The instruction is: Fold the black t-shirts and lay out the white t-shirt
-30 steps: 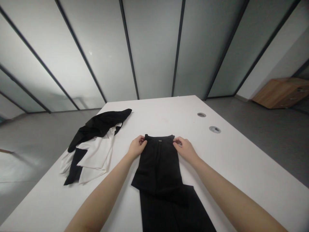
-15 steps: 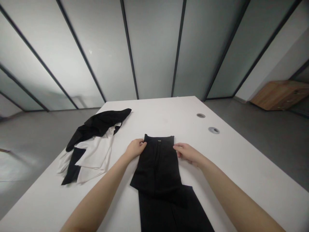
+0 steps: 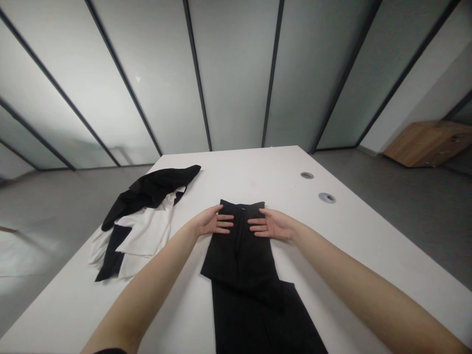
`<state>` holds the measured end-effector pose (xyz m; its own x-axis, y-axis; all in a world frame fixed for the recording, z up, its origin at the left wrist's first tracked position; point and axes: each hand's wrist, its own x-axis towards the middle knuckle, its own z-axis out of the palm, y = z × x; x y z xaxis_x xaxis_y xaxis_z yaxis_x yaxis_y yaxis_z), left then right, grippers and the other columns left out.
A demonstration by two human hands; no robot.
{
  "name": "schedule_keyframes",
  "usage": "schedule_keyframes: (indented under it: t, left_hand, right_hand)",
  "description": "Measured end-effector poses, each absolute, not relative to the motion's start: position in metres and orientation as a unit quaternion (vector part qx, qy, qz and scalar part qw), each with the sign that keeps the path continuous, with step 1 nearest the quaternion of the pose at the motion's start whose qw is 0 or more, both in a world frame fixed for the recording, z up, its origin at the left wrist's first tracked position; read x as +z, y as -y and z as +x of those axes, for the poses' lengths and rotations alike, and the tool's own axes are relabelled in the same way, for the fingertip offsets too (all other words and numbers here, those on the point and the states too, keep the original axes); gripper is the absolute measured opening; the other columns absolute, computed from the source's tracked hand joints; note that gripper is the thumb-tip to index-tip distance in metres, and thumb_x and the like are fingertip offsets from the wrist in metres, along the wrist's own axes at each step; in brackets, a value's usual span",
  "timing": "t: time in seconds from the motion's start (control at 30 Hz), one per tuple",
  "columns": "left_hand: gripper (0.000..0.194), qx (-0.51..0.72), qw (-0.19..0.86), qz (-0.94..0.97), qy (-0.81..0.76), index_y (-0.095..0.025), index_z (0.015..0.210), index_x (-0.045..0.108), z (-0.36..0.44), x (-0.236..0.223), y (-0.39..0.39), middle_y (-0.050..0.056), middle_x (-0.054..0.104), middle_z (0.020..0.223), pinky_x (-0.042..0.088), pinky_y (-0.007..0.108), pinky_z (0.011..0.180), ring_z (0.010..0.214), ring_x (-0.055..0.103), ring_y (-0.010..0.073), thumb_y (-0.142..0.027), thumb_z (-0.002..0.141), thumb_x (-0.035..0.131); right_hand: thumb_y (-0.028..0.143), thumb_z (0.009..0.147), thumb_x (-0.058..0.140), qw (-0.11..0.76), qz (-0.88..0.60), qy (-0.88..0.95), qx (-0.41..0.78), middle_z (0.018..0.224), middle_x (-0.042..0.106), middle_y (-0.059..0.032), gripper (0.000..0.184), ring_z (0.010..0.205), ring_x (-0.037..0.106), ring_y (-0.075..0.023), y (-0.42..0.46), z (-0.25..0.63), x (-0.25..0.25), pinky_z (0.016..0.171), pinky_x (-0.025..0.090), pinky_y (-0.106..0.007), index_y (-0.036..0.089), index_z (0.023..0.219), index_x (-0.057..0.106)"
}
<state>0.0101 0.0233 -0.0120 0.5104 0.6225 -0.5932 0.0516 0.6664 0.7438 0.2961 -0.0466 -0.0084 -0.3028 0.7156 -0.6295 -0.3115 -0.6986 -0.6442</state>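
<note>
Black trousers (image 3: pixel 239 260) lie lengthwise on the white table (image 3: pixel 236 182), folded over, with the waistband at the far end and the legs running toward me. My left hand (image 3: pixel 214 221) rests flat on the left side of the trousers, just below the waistband. My right hand (image 3: pixel 271 226) lies palm down on the right side, its fingertips on the black cloth. Both hands' fingers point inward, and neither hand grips anything.
A crumpled black-and-white garment (image 3: pixel 142 216) lies on the table to the left. Two round cable grommets (image 3: pixel 313 187) are set in the tabletop at the far right. Beyond the table are a grey floor, a frosted glass wall (image 3: pixel 236 73) and a wooden cabinet (image 3: pixel 429 150).
Both hands have gone from the waistband's corners to lying flat on the trousers, fingers pointing inward. The waistband sits slightly farther from me.
</note>
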Motion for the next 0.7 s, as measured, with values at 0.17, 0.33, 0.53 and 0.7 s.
schedule_keyframes:
  t: [0.17, 0.33, 0.53, 0.7]
  left_hand:
    - [0.039, 0.270, 0.682, 0.458, -0.503, -0.023, 0.121, 0.065, 0.027, -0.001, -0.069, 0.019, 0.069, 0.140, 0.063, 0.042, 0.087, 0.116, 0.072, 0.0299, -0.053, 0.097, 0.063]
    - [0.040, 0.479, 0.564, 0.503, -0.446, -0.019, 0.107, 0.072, 0.048, 0.041, -0.105, 0.014, 0.075, 0.118, 0.058, 0.033, 0.091, 0.110, 0.071, 0.0242, -0.056, 0.098, 0.062]
    - [0.046, 0.654, 0.454, 0.512, -0.322, -0.016, 0.085, 0.069, 0.047, 0.087, -0.108, 0.007, 0.071, 0.090, 0.057, 0.027, 0.083, 0.090, 0.069, 0.0170, -0.060, 0.097, 0.063]
    - [0.048, 0.523, 0.546, 0.493, -0.430, -0.019, 0.074, 0.054, 0.027, 0.056, -0.052, 0.002, 0.065, 0.079, 0.065, 0.033, 0.072, 0.078, 0.070, 0.0182, -0.057, 0.085, 0.081]
  right_hand:
    - [0.038, 0.107, 0.049, 0.390, -0.561, 0.308, 0.662, 0.123, 0.076, -0.0157, 0.023, 0.096, 0.077, -0.0234, -0.007, 0.286, -0.009, 0.081, 0.063, -0.037, 0.022, 0.114, 0.064]
    - [0.038, 0.103, 0.052, 0.518, -0.565, 0.470, 0.437, 0.121, 0.077, -0.0102, 0.025, 0.113, 0.070, -0.0235, -0.056, 0.279, 0.024, 0.093, 0.056, -0.035, 0.021, 0.107, 0.069]
    - [0.055, 0.102, 0.049, 0.638, -0.452, 0.517, 0.349, 0.114, 0.075, -0.0063, 0.040, 0.116, 0.067, -0.0233, -0.066, 0.286, 0.056, 0.098, 0.056, -0.036, 0.021, 0.103, 0.071]
    - [0.061, 0.105, 0.037, 0.574, -0.520, 0.394, 0.495, 0.106, 0.078, -0.0120, 0.057, 0.098, 0.072, -0.0263, -0.012, 0.288, 0.025, 0.074, 0.061, -0.034, 0.019, 0.093, 0.074]
